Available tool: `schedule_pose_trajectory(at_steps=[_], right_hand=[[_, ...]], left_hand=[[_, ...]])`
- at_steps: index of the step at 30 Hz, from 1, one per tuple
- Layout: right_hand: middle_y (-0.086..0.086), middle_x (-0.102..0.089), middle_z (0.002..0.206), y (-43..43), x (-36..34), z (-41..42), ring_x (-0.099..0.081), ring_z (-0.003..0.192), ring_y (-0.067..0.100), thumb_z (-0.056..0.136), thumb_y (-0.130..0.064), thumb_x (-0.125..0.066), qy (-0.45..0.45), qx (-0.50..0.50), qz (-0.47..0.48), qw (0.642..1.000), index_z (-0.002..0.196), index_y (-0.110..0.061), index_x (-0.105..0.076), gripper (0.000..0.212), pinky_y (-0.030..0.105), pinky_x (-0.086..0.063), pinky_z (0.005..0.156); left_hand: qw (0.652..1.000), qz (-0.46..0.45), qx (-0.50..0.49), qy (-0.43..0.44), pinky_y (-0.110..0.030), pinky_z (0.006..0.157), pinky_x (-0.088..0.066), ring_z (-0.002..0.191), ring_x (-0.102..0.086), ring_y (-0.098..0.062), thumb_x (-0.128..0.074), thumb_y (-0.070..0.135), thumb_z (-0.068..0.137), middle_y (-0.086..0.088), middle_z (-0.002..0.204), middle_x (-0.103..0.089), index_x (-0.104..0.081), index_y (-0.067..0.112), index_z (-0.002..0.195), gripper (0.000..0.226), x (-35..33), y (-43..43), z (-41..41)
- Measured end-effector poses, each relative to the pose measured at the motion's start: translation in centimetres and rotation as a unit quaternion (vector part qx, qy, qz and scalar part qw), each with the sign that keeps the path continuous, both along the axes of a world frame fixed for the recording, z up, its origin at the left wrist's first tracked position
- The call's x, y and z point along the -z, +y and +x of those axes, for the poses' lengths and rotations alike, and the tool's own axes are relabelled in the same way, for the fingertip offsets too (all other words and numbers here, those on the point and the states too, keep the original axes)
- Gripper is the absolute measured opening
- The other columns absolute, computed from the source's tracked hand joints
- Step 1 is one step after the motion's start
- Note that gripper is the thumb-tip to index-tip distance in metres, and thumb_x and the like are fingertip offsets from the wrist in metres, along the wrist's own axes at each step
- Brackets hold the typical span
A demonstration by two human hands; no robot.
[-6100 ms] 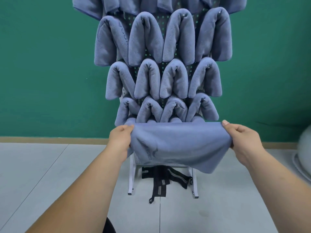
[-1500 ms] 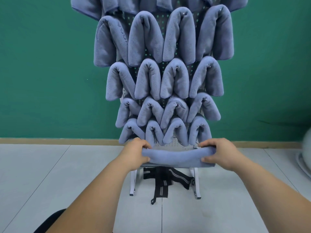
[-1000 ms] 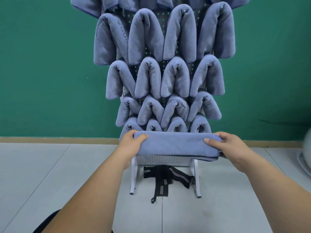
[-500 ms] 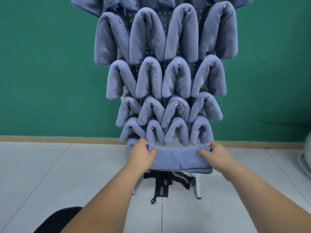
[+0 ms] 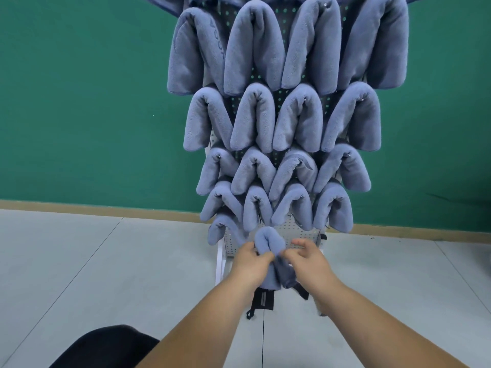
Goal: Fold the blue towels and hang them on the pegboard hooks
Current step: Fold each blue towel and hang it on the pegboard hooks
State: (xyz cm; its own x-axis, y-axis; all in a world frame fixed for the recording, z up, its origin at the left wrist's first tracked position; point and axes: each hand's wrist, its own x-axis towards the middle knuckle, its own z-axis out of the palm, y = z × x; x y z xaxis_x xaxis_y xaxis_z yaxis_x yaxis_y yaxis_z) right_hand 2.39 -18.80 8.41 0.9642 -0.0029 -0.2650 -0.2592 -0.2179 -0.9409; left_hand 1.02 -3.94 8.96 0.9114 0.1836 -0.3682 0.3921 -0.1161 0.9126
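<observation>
— Where is the folded soft blue towel (image 5: 269,239) seen?

— It is bent into an arch against the lowest bare part of the white perforated pegboard (image 5: 300,232). It sits under the rows of hung blue towels (image 5: 292,123), and its ends are draped down between the two hands.

— How is it held?

— Its left side is gripped by the curled fingers of the left hand (image 5: 249,264). Its right side is pinched by the right hand (image 5: 309,261), whose thumb is raised clear.

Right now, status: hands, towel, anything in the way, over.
Left hand and right hand both grip folded blue fleece towel, doubled over at white pegboard, bottom row. Whether hooked: cannot tell. Nothing in the way.
</observation>
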Motion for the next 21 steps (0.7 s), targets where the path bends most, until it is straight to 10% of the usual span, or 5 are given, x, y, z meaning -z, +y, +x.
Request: schedule_pose_trajectory(at_steps=[6, 10, 14, 21], right_hand=[[0.001, -0.081, 0.106, 1.3, 1.4, 0.7, -0.077, 0.102, 0.023, 0.080, -0.042, -0.083, 0.059, -0.069, 0.058, 0.994, 0.127, -0.028, -0.063, 0.053, 0.051, -0.059, 0.098], [-0.007, -0.075, 0.102, 3.5, 1.7, 1.0, -0.071, 0.091, 0.008, 0.092, -0.023, -0.077, -0.026, -0.003, -0.035, 0.999, 0.115, -0.029, -0.061, 0.029, 0.027, -0.055, 0.074], [-0.007, -0.070, 0.088, 5.2, 1.4, 2.3, -0.067, 0.079, 0.014, 0.100, -0.027, -0.057, -0.134, -0.046, -0.181, 0.973, 0.109, -0.033, -0.055, 0.011, 0.042, -0.058, 0.071], [-0.003, -0.069, 0.111, 4.2, 1.0, 5.6, -0.066, 0.098, 0.024, 0.105, -0.038, -0.045, -0.177, -0.173, -0.270, 0.931, 0.132, -0.038, -0.044, 0.027, 0.046, -0.054, 0.086]], left_hand=[[0.994, 0.097, 0.006, -0.058, -0.017, 0.063, -0.051, 0.083, -0.069, -0.005, -0.070, 0.017, 0.092, 0.010, 0.094, -0.073, -0.066, 0.031, 0.113, 0.025, 1.9, 0.7, -0.7], [0.988, 0.131, -0.033, -0.071, -0.033, 0.073, -0.062, 0.081, -0.071, -0.007, -0.068, 0.036, 0.088, 0.011, 0.091, -0.073, -0.058, 0.039, 0.105, 0.021, 1.9, 1.4, -0.6], [0.987, 0.118, -0.046, -0.096, -0.011, 0.058, -0.048, 0.076, -0.066, 0.001, -0.065, 0.024, 0.095, 0.012, 0.093, -0.069, -0.050, 0.037, 0.111, 0.025, 1.5, 2.6, 0.3], [0.982, 0.153, 0.067, -0.091, -0.037, 0.091, -0.058, 0.098, -0.067, -0.008, -0.056, 0.016, 0.085, 0.015, 0.103, -0.071, -0.059, 0.051, 0.116, 0.047, 2.2, 4.0, 2.6]])
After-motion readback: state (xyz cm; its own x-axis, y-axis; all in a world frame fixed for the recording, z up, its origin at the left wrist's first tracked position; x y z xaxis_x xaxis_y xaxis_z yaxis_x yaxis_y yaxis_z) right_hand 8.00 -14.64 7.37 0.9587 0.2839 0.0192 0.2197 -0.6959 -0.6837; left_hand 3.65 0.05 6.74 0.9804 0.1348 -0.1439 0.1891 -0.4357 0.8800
